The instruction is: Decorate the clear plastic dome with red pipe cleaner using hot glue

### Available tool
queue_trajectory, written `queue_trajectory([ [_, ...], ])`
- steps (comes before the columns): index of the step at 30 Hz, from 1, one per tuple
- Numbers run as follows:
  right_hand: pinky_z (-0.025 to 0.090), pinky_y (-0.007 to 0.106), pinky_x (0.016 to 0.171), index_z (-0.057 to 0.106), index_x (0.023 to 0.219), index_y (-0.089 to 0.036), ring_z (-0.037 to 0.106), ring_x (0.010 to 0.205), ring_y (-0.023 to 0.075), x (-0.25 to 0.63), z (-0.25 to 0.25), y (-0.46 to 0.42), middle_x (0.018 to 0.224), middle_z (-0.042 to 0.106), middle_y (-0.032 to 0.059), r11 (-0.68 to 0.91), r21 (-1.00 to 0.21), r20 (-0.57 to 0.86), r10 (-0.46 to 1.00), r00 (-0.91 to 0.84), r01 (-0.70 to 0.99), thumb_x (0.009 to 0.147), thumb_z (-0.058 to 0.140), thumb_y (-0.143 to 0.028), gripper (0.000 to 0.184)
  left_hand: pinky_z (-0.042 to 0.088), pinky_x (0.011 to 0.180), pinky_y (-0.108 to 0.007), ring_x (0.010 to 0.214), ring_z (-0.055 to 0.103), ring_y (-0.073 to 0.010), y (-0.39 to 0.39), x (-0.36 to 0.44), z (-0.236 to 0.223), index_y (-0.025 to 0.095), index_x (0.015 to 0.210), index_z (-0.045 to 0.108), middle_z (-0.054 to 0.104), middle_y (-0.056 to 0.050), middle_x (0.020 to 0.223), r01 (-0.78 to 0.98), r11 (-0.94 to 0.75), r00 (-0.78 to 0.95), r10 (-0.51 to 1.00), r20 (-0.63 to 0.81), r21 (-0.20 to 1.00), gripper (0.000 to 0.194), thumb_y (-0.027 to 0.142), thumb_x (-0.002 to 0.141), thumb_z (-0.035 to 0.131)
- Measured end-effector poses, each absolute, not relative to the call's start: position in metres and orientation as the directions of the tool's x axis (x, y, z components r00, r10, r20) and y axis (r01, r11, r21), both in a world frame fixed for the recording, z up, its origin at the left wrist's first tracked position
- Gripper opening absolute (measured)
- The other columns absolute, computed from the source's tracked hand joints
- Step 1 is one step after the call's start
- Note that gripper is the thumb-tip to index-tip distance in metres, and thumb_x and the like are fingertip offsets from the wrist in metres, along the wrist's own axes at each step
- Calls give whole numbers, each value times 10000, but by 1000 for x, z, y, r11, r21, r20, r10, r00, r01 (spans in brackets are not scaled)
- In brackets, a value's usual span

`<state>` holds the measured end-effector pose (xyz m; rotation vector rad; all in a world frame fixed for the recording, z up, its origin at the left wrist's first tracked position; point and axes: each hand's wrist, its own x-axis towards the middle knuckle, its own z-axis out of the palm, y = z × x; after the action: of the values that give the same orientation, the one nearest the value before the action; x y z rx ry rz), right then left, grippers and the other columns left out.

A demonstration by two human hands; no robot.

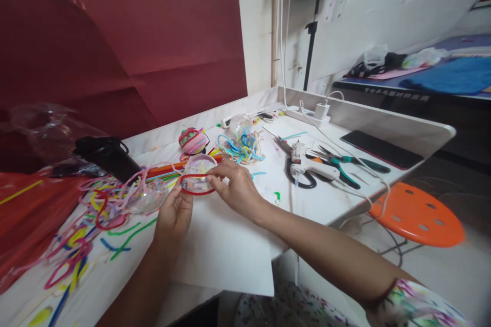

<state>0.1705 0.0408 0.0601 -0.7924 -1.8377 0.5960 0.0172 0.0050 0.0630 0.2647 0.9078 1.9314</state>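
Observation:
Between my two hands a red pipe cleaner is bent into a narrow loop above the white paper sheet. My left hand pinches its left end. The fingers of my right hand close on its right side. Just behind the loop sits a clear plastic half-sphere with coloured specks; whether it touches the loop I cannot tell. A ball wrapped in pink, red and green pipe cleaners lies farther back. Left of my left hand rests another clear dome among loose pipe cleaners.
Right of my hands lie a white glue gun, black-handled scissors, green-handled pliers and a dark phone. A charger on a power strip trails a cable. An orange stool stands beyond the table's right edge.

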Motion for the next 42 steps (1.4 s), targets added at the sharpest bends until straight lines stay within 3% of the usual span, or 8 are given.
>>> queue_trajectory([
  [4,451,289,715,729,742,-158,594,713,168,162,67,43,716,650,23,525,-838,508,850,-141,145,828,722,-142,88,619,773,-184,862,775,-158,4,17,60,131,1295,652,806,-95,1008,-645,-289,-517,847,-125,708,526,-69,870,417],
  [10,407,265,629,646,653,-191,523,604,136,149,69,41,628,581,-42,213,-972,218,975,-50,-94,727,744,-180,124,603,803,-175,909,771,-156,2,12,57,136,1280,674,799,-105,1076,-587,-318,-506,862,-31,744,496,-31,862,466],
  [12,404,261,629,619,710,-203,497,624,132,145,68,39,668,532,-60,158,-972,156,987,26,-174,663,792,-228,181,596,842,-186,981,758,-164,1,10,57,134,1258,688,791,-108,1109,-557,-337,-495,868,22,759,474,-15,861,479],
  [17,459,271,756,548,918,-214,547,829,162,141,73,32,906,535,-18,-49,-950,-117,971,206,-309,418,913,-185,620,590,901,-238,1070,732,-193,-2,8,59,113,1166,725,783,-123,1131,-497,-363,-508,858,75,788,388,20,860,504],
  [21,476,278,713,540,1023,-209,610,812,179,146,82,24,896,603,-6,-293,-816,-327,945,-20,-498,414,925,-188,721,565,955,-249,1165,689,-190,-3,9,62,161,1189,717,774,-101,1169,-474,-384,-501,858,116,792,415,24,859,507],
  [24,434,252,637,593,959,-186,614,739,157,150,87,19,798,649,-19,-363,-726,-313,931,-189,-584,469,915,-245,589,568,944,-242,1172,685,-185,-3,10,62,179,1227,699,765,-92,1197,-478,-385,-484,866,130,790,442,28,862,501],
  [29,337,234,567,643,838,-170,554,653,111,151,83,17,748,673,-31,-383,-640,-282,924,-260,-666,376,933,-289,559,574,927,-230,1155,693,-181,-2,7,60,200,1256,688,769,-72,1192,-483,-384,-482,867,127,787,473,25,863,491],
  [42,247,228,530,661,687,-152,415,536,63,149,69,25,600,593,-65,-375,-621,-179,923,-342,-688,399,941,-285,423,580,947,-256,1232,653,-219,1,4,55,187,1237,703,764,-84,1203,-508,-356,-455,884,107,784,472,25,838,510],
])
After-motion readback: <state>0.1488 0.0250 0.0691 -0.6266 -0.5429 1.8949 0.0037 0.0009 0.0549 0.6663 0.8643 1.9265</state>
